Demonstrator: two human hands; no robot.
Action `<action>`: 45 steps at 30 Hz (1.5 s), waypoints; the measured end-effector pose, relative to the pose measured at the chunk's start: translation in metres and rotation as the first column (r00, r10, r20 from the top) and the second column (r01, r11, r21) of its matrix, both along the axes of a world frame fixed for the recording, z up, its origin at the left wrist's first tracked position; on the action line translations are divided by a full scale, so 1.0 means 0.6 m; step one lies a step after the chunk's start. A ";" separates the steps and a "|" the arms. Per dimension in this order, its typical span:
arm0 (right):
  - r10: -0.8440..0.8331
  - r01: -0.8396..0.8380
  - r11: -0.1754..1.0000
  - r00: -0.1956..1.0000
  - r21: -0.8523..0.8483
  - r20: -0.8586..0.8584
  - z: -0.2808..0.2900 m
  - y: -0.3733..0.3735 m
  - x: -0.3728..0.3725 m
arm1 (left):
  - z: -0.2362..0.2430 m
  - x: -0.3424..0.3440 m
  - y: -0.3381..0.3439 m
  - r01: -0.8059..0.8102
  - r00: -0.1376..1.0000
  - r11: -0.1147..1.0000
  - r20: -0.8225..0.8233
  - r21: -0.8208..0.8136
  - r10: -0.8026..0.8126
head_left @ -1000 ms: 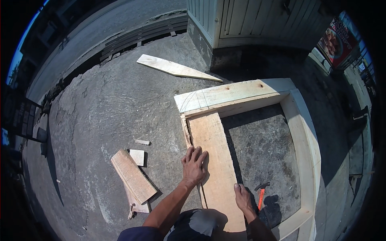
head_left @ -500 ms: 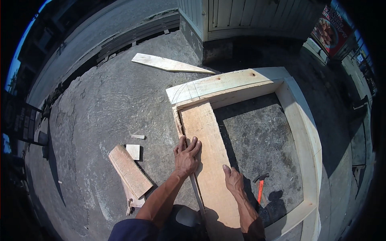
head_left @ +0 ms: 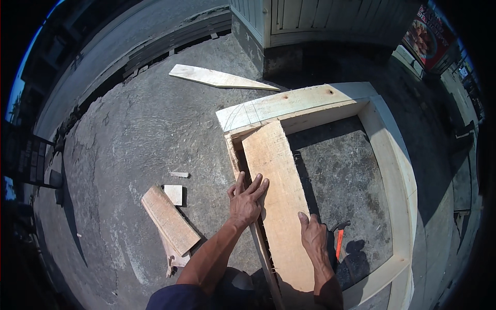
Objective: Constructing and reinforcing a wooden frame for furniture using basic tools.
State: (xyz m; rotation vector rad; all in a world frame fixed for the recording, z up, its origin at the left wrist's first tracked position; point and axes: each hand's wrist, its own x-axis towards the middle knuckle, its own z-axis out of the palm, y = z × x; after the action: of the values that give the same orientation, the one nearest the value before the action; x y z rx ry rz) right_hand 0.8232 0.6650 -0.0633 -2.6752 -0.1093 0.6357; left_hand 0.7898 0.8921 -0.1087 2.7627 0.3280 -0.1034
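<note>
A wide wooden plank (head_left: 279, 196) lies lengthwise inside a wooden frame (head_left: 294, 103), beside the frame's narrow left board (head_left: 261, 243). A dark gap shows between plank and board. My left hand (head_left: 245, 201) lies with fingers spread over the plank's left edge, its fingertips on the wood. At the plank's right edge, my right hand (head_left: 314, 235) grips with the thumb on top and the other fingers curled over the side, partly hidden. A hammer (head_left: 339, 244) with an orange handle rests on the ground within the frame, right of my right hand.
Left of the frame lie a wood offcut (head_left: 170, 219), a small square block (head_left: 173, 194) and a thin scrap (head_left: 179, 174) on rough concrete (head_left: 113, 155). A tapered board (head_left: 222, 78) lies beyond the frame. A panelled wall (head_left: 330, 23) stands at the back.
The plank has shifted right, and the gap along its left edge has widened. Both hands have moved right with it, my right hand coming nearer the hammer.
</note>
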 end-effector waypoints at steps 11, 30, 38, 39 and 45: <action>-0.002 0.021 0.968 0.997 0.249 -0.078 -0.063 -0.054 0.010 | -0.015 -0.013 -0.001 -0.041 0.981 0.991 0.181 -0.131 0.064; -0.008 0.011 0.995 1.000 0.096 -0.028 -0.055 -0.062 0.013 | -0.011 -0.005 -0.007 -0.079 0.986 0.985 0.131 -0.153 0.099; -0.109 0.097 0.985 0.991 0.142 0.080 -0.131 -0.055 0.016 | -0.020 -0.001 -0.005 -0.090 0.976 0.985 0.183 -0.150 0.117; -0.107 0.093 0.983 0.991 0.161 0.080 -0.125 -0.030 0.020 | -0.019 -0.001 0.008 -0.114 0.970 0.984 0.197 -0.140 0.140; -0.140 0.133 0.985 0.989 0.113 0.055 -0.055 -0.024 0.021 | -0.030 0.009 0.001 -0.106 0.965 0.981 0.220 -0.161 0.140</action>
State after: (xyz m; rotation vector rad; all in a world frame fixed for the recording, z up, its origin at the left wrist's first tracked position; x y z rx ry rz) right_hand 0.8359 0.6504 -0.0963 -2.5713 0.0227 0.4891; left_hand 0.7954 0.8925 -0.1267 2.5659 0.4111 0.2153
